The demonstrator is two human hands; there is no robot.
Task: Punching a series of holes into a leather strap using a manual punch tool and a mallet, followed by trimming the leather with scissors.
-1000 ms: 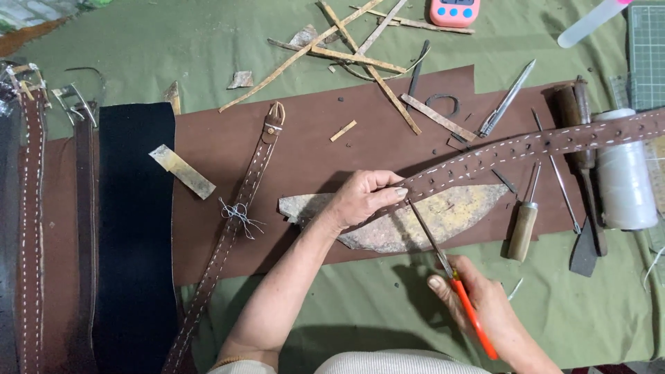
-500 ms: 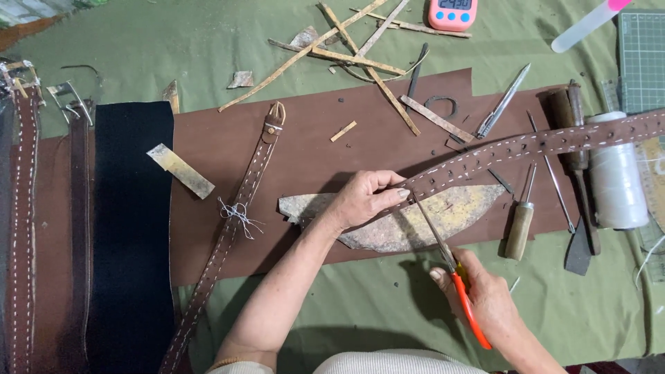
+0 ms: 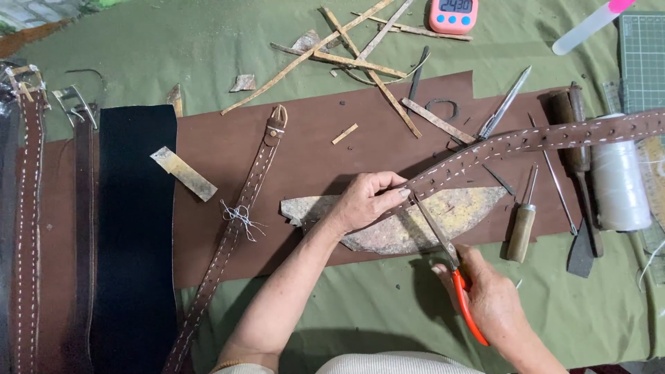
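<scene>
My left hand [image 3: 364, 201] pinches the near end of a long brown leather strap [image 3: 526, 142] with white stitching and punched holes; the strap runs up to the right edge. My right hand [image 3: 488, 298] grips orange-handled scissors [image 3: 447, 260], their blades pointing up-left with the tips at the strap end by my left fingertips. Both hands work over a worn, mottled leather scrap [image 3: 429, 221] lying on a big brown leather sheet [image 3: 312, 159].
A stitched strap with a buckle [image 3: 239, 218] lies to the left beside a black panel [image 3: 135, 228] and more belts [image 3: 28, 221]. Awls [image 3: 521, 225], a pen [image 3: 504, 104], a spool of white thread [image 3: 620, 173], a pink timer [image 3: 454, 14] and leather offcuts [image 3: 360, 55] surround them.
My right hand has brought the scissors up and left, so the blade tips now meet the strap end held by my left hand. The view shifted slightly.
</scene>
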